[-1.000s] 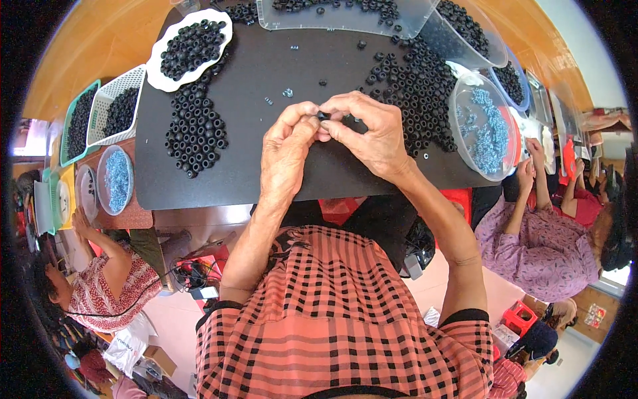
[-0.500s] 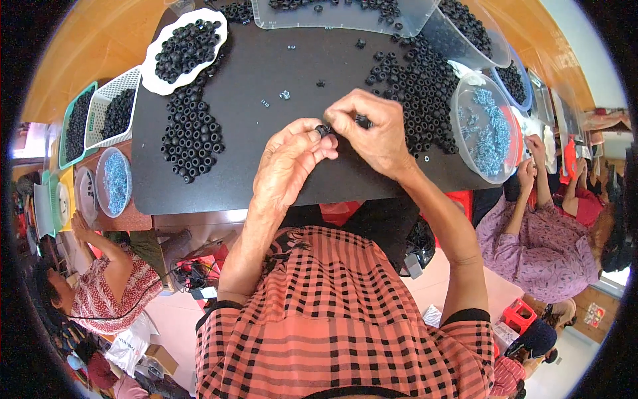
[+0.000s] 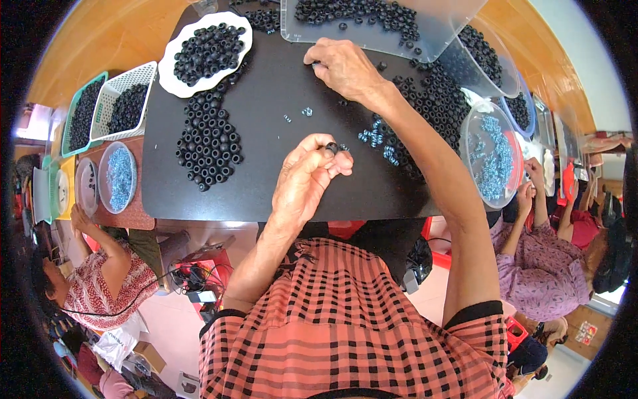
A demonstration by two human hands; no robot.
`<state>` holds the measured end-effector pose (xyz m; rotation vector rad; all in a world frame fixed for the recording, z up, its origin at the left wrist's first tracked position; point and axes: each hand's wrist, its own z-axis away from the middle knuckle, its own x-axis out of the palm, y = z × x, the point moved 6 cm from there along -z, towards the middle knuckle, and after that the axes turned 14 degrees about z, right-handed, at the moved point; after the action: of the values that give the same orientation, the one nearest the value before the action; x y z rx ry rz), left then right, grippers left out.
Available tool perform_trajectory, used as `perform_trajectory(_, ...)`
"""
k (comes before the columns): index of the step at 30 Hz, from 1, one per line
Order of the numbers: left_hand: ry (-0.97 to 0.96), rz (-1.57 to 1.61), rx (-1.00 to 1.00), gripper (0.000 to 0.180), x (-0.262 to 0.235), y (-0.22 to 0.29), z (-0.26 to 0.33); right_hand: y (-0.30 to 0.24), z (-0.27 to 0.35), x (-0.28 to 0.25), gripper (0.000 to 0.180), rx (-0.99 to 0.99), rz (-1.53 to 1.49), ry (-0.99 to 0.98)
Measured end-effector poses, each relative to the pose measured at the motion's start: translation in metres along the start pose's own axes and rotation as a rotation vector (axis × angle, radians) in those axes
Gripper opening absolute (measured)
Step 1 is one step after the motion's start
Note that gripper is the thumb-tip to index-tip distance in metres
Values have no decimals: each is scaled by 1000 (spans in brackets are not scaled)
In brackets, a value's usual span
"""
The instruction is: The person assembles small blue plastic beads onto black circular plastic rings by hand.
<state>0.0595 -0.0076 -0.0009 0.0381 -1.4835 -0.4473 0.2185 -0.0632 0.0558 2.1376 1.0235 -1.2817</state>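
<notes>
While left hand [image 3: 307,179] pinches a small black ring [image 3: 331,147] at centre frame, right hand [image 3: 342,66] fingers touch loose rings, grip unclear; ring seems light, rigid, best held by rim.

Black rings [image 3: 207,143] are seen on a black table [image 3: 266,179], pale-blue pieces [image 3: 495,156] in a clear bowl [image 3: 468,123], beside a red-and-black checked shirt [image 3: 345,319].
</notes>
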Motion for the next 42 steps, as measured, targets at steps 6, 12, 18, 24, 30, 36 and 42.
perform_trajectory(6, 14, -21, -2, 13, -1, 0, -2, 5, 14, -2, 15, 64, 20, -115)
perform_trajectory(12, -20, -12, 44, 17, -2, 1, -1, -22, 58, -44, 13, 506, -719, -219)
perform_trajectory(18, 12, -85, 65, 16, 3, 0, -1, -56, 93, -48, 6, 576, -1199, -19)
perform_trajectory(24, 25, -174, 95, 15, 3, -1, 1, -60, 111, -44, 7, 549, -1160, 110)
perform_trajectory(30, 48, -183, 152, 14, 0, 2, 3, -61, 105, -67, 10, 333, -682, 117)
perform_trajectory(36, 27, -218, 150, 13, 3, 2, 5, -36, 87, -65, 8, 430, -566, 54)
perform_trajectory(42, 4, -229, 145, 13, 4, 2, 4, -19, 68, -40, 23, 130, -47, -77)
